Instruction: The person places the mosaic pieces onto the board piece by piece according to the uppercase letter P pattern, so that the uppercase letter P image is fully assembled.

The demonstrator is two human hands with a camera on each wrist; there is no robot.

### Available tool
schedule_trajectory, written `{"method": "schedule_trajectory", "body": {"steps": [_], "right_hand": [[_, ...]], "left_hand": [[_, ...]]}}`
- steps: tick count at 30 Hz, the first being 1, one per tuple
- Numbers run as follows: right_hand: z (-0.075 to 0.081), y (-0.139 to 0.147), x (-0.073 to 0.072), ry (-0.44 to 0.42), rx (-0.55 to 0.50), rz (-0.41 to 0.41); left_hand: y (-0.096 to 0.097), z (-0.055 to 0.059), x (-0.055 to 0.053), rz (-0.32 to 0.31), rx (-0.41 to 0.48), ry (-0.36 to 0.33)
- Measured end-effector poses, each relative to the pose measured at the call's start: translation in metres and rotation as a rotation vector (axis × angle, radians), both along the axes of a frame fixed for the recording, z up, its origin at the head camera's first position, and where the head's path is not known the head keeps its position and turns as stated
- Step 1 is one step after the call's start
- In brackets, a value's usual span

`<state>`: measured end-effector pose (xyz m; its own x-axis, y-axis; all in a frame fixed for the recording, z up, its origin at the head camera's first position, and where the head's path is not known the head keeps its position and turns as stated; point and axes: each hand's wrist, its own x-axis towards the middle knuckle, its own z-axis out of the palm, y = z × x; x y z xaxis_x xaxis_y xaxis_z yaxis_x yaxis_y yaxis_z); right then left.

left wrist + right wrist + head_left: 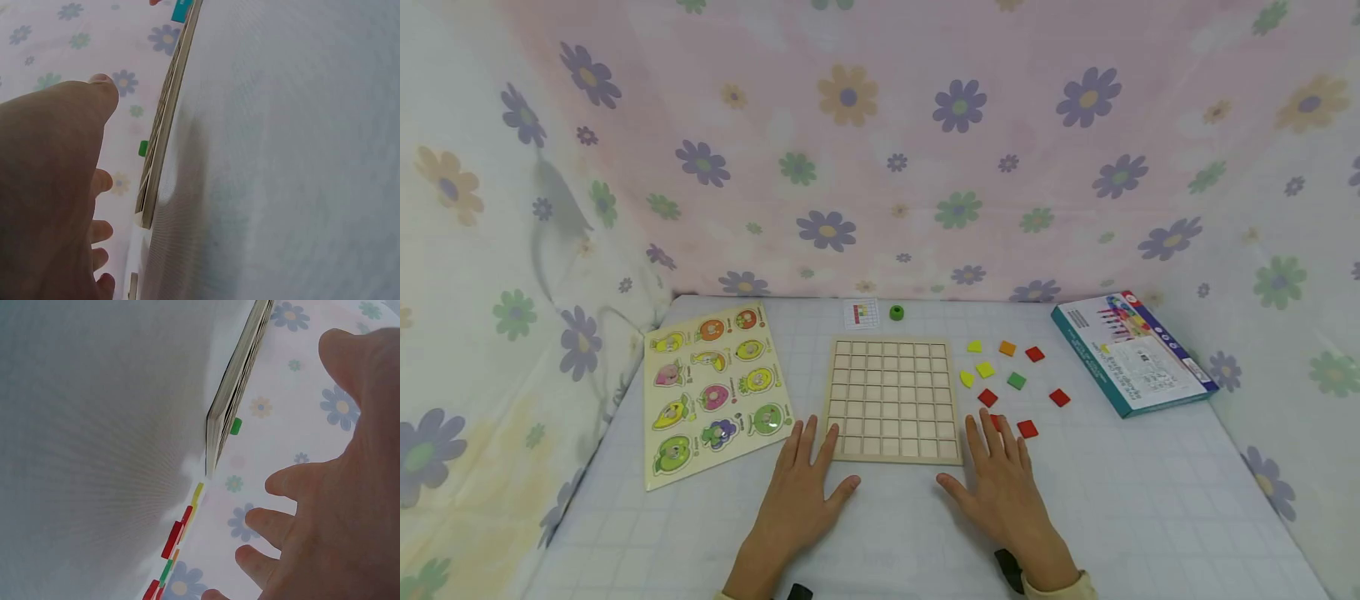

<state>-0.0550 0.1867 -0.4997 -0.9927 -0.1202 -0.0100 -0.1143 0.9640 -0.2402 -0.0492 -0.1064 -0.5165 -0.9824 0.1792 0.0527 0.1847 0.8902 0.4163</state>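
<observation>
Fingers [806, 443] of the left hand [799, 504], in the head view, are spread and released; the index fingertip overlaps the near left corner of the wooden grid board [891, 400], though I cannot tell whether it touches. The right hand [1006, 493] is likewise released, spread at the near right corner, so the board lies between and beyond both hands' fingers on the table [887, 533]. One red tile [997, 422] is partly hidden by the right fingers; four more red tiles [1027, 428], three yellow pieces [985, 369], an orange square [1007, 348] and a green square [1017, 381] lie just past them. Left of the left fingers is a fruit puzzle board [695, 423]. Farther beyond sit a pattern card [861, 313] and a green ring [897, 313]; a teal-sided box [1135, 350] lies beyond and right of the right fingers.

The left wrist view shows the thumb held apart from the fingers, none grasping anything.

The right wrist view shows the tiles past similarly parted fingers.
</observation>
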Motion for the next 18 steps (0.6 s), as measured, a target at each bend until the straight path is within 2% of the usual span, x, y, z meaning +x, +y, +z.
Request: {"method": "schedule_trajectory", "body": {"steps": [6, 13, 18], "right_hand": [[0.001, 0.001, -0.006, 0.048, -0.047, -0.013], [0.011, 0.007, -0.011, 0.163, -0.221, -0.133], [0.018, 0.013, -0.021, 0.25, -0.264, -0.148]], "left_hand": [[-0.001, -0.002, -0.003, 0.003, 0.041, -0.016], [-0.001, -0.007, -0.007, -0.002, 0.134, -0.068], [0.0, -0.012, -0.011, 0.029, 0.18, -0.09]]}}
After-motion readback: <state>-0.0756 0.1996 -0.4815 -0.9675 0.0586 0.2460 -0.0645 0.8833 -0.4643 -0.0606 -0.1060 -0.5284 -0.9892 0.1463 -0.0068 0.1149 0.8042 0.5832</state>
